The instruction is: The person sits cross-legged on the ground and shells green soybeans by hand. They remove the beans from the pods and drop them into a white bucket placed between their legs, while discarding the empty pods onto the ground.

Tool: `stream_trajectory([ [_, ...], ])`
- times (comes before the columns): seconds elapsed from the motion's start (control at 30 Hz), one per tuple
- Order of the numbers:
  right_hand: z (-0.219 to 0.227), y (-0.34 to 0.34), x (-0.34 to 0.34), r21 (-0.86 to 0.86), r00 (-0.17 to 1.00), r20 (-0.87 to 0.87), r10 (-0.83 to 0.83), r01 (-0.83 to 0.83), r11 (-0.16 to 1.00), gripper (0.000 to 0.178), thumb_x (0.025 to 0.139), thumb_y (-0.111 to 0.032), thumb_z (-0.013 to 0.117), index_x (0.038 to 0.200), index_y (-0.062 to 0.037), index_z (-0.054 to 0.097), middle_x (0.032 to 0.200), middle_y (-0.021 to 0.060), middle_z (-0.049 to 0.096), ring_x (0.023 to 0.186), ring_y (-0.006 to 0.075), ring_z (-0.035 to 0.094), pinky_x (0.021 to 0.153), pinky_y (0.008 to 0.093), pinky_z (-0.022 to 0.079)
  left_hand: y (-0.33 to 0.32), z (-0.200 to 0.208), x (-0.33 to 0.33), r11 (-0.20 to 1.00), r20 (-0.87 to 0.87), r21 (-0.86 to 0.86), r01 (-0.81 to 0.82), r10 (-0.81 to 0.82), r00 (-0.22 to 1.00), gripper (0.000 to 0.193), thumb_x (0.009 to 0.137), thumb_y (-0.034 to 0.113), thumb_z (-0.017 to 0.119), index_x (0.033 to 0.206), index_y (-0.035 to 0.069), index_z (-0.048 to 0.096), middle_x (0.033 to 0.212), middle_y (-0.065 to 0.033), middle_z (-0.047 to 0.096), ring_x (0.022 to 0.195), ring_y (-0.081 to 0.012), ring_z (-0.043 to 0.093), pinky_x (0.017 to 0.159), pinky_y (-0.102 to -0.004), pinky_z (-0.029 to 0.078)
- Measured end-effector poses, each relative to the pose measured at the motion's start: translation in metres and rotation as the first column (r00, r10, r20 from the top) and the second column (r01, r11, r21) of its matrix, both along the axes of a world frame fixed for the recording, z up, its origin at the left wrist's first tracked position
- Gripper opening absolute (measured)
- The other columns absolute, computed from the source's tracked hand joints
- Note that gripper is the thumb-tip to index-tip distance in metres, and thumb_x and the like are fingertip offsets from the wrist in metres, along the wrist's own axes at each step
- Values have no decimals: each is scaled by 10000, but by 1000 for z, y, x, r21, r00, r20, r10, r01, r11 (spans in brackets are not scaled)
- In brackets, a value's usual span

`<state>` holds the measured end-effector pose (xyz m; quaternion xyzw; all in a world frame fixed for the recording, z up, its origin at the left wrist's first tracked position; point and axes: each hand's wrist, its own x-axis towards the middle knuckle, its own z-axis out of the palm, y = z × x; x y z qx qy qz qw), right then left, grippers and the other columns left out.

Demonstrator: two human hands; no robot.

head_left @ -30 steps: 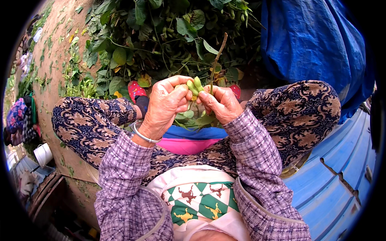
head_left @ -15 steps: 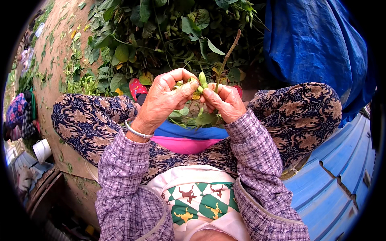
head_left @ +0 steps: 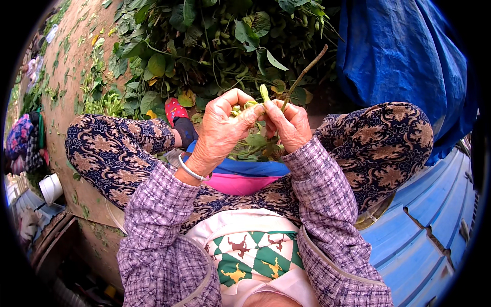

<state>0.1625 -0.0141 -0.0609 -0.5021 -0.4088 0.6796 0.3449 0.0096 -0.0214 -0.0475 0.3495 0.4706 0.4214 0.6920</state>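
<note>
Several small, pale-green bean pods (head_left: pixel 249 104) are held in the curled fingers of the left hand (head_left: pixel 221 124), close behind its thumb. By the right hand (head_left: pixel 288 124), a thin, brown, woody stem (head_left: pixel 311 66) is gripped, its bare end slanted up and to the right, away from the body. A slender, bright-green pod (head_left: pixel 264 93) is held nearly upright where the tips of both hands are brought together; by which hand it is pinched cannot be told. The left wrist is ringed by a silver-coloured bangle (head_left: pixel 190 169). Below the hands, loose green leaves (head_left: pixel 251 149) are seen above a smooth blue-and-pink sheet (head_left: pixel 240 185), spread between legs clad in dark-blue, tan-patterned trousers (head_left: pixel 381 148). Beyond the hands, a dense heap of green, leafy bean plants (head_left: pixel 215 53) is piled, flanked on the right by a creased blue tarpaulin (head_left: pixel 399 61).
</note>
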Motion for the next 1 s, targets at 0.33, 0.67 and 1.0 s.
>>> stream_trajectory([
  [0.33, 1, 3, 2, 42, 983, 155, 97, -105, 994, 225, 853, -229, 562, 753, -30, 594, 648, -9, 583, 508, 29, 468, 462, 186, 374, 2, -2, -10, 986, 130, -117, 122, -107, 986, 158, 846, 166, 590, 942, 58, 525, 668, 56, 503, 517, 12, 368, 430, -144, 266],
  [0.67, -15, 5, 8, 287, 932, 336, 138, -241, 927, 324, 769, -240, 663, 1009, -43, 571, 806, 39, 595, 663, 116, 548, 629, 247, 458, 12, -3, -24, 962, -234, 21, 272, -260, 937, 107, 830, 104, 514, 928, 65, 532, 667, 37, 530, 488, 19, 371, 422, -126, 269],
  [1.0, -15, 0, 9, 406, 840, 533, -102, -148, 902, 379, 666, -123, 732, 998, -55, 562, 820, 64, 563, 657, 141, 578, 614, 264, 485, 13, 1, -20, 982, 202, -106, 157, -134, 970, 128, 860, 113, 499, 966, 43, 508, 678, -14, 544, 460, 11, 339, 400, -130, 258],
])
